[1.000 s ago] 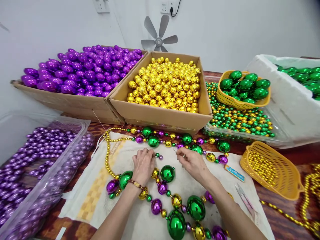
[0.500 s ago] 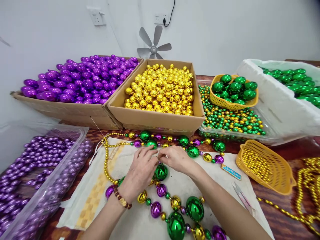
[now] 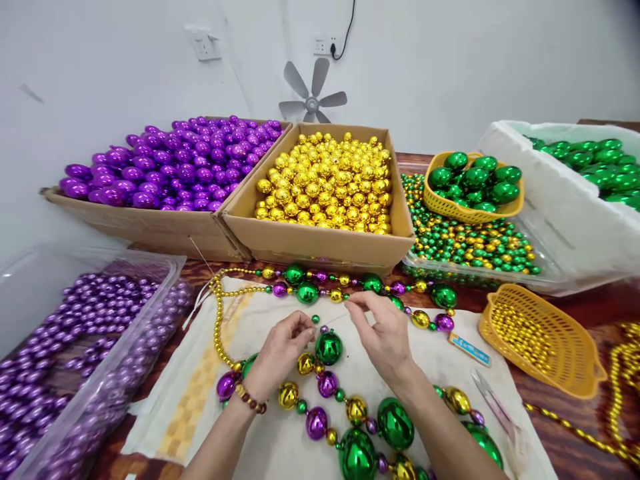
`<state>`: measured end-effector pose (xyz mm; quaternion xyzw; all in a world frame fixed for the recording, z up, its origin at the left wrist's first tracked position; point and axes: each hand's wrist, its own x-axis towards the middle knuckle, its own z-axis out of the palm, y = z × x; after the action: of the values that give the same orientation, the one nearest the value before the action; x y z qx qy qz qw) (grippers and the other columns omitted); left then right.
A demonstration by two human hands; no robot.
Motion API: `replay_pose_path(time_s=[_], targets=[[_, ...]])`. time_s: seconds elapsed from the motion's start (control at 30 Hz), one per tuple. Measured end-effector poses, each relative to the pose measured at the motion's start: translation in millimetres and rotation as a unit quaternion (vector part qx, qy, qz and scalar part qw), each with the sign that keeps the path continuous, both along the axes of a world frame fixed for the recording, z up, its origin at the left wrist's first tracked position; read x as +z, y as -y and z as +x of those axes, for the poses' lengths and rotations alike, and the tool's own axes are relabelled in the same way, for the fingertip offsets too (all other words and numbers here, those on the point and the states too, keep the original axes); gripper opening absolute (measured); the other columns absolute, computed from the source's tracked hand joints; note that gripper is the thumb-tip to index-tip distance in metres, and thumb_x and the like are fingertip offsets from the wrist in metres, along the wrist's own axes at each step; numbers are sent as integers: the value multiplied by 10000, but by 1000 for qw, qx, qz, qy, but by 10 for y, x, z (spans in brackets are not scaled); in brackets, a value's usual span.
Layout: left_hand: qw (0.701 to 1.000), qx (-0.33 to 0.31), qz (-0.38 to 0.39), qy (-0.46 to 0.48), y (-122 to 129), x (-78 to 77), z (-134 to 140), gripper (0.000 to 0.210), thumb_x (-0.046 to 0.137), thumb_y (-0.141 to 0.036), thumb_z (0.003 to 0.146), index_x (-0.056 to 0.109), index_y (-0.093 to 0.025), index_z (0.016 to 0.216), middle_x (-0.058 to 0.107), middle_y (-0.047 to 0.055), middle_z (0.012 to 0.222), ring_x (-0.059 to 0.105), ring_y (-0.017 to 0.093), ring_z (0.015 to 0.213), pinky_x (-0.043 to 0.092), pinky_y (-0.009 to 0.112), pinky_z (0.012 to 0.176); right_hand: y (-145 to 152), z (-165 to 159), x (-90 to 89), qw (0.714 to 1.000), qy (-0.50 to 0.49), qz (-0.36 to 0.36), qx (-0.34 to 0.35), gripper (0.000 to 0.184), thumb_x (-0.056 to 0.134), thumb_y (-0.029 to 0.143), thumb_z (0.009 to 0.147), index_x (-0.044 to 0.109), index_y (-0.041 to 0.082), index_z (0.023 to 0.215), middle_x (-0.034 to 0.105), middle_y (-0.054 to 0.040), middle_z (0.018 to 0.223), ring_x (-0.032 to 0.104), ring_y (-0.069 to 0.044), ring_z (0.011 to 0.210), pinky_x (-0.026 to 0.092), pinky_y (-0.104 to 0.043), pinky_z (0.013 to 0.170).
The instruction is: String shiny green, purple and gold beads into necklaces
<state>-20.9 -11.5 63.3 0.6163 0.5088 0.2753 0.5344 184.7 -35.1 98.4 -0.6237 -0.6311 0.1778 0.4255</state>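
My left hand (image 3: 287, 343), with a brown beaded bracelet on its wrist, is pinched beside a small green bead (image 3: 315, 319). Fingers and thumb of my right hand (image 3: 383, 330) are closed on a thin, pale thread (image 3: 334, 319). It runs fairly straight between the two hands, though the left fingertips partly hide its end. Just below lies a large green bead (image 3: 329, 348) on a bead garland (image 3: 317, 423) of green, purple and gold balls. A second garland (image 3: 307, 293) crosses the cloth beyond my hands and joins a string of small gold beads (image 3: 219, 327).
Boxes of purple beads (image 3: 145, 160) and gold beads (image 3: 325, 187) stand behind. Clear trays (image 3: 165, 267) hold more beads. A yellow basket (image 3: 575, 347), thread snips (image 3: 493, 403) and a blue-labelled small box (image 3: 469, 349) lie right. An upright needle-like wire (image 3: 200, 253) stands left.
My hands have drawn apart, the right one moving right, and the thread between them now shows. The small green bead has come into sight by my left fingertips. The view has shifted slightly.
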Motion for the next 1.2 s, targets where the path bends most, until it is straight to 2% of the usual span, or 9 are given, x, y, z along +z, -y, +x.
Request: replay_pose_path(time_s=[0.1, 0.23, 0.33, 0.47, 0.73, 0.83, 0.93, 1.07, 1.2], targets=[[999, 35, -21, 33, 10, -31, 6, 142, 588, -316, 829, 591, -180, 789, 629, 17, 730, 554, 150, 683, 418, 254, 640, 44, 9, -149, 985, -164, -46, -17, 178, 505, 327, 920, 625, 207, 864, 685, -26, 833, 632, -159, 711, 473, -265, 672], [992, 78, -49, 89, 47, 32, 61, 180, 637, -350, 802, 601, -174, 801, 640, 21, 722, 530, 127, 615, 405, 234, 581, -11, -167, -406, 908, -334, -226, 115, 210, 538, 320, 867, 647, 193, 994, 626, 16, 570, 613, -145, 509, 498, -249, 529], [986, 116, -47, 110, 81, 103, 100, 200, 672, -359, 772, 607, -172, 791, 625, 10, 701, 523, 120, 602, 400, 227, 565, -48, -358, -513, 875, -367, -267, 167, 272, 561, 296, 841, 642, 189, 1077, 614, 26, 535, 612, -140, 494, 508, -238, 508], [983, 129, -55, 121, 95, 128, 102, 212, 692, -362, 754, 604, -170, 770, 582, -12, 654, 504, 111, 582, 383, 216, 542, -67, -475, -534, 877, -364, -255, 179, 146, 605, 280, 810, 681, 197, 902, 647, 9, 691, 622, -119, 593, 498, -195, 511], [978, 157, -63, 124, 50, -68, -49, 257, 672, -404, 785, 568, -175, 838, 630, 18, 759, 524, 114, 614, 385, 205, 558, -74, -377, -566, 866, -381, -280, 164, 177, 584, 354, 820, 618, 180, 816, 589, 30, 595, 580, -108, 469, 469, -181, 399], [973, 159, -85, 144, 47, -88, -80, 288, 655, -388, 807, 538, -210, 1001, 586, -26, 724, 497, 96, 571, 355, 185, 525, -70, -356, -555, 859, -398, -281, 156, 239, 581, 416, 817, 574, 178, 833, 620, 22, 660, 605, -111, 469, 473, -185, 391], [979, 119, -78, 146, 62, -61, -57, 365, 608, -364, 844, 512, -235, 1172, 532, -44, 700, 478, 95, 547, 345, 188, 493, -59, -320, -544, 872, -395, -259, 132, 238, 566, 424, 841, 577, 186, 843, 546, 65, 545, 479, -65, 349, 369, -147, 329], [978, 93, -91, 160, 98, -27, 2, 259, 594, -363, 848, 557, -204, 1049, 557, -17, 738, 557, 125, 619, 448, 238, 576, -24, -236, -545, 894, -376, -225, 95, 197, 581, 387, 857, 607, 193, 832, 436, 94, 440, 323, -41, 306, 239, -145, 306], [973, 96, -126, 168, 138, -6, 41, 192, 626, -351, 825, 536, -192, 885, 624, 24, 818, 626, 160, 750, 485, 278, 695, 27, -164, -560, 903, -364, -215, 72, 208, 586, 394, 863, 632, 193, 835, 425, 86, 427, 323, -52, 310, 222, -164, 314]])
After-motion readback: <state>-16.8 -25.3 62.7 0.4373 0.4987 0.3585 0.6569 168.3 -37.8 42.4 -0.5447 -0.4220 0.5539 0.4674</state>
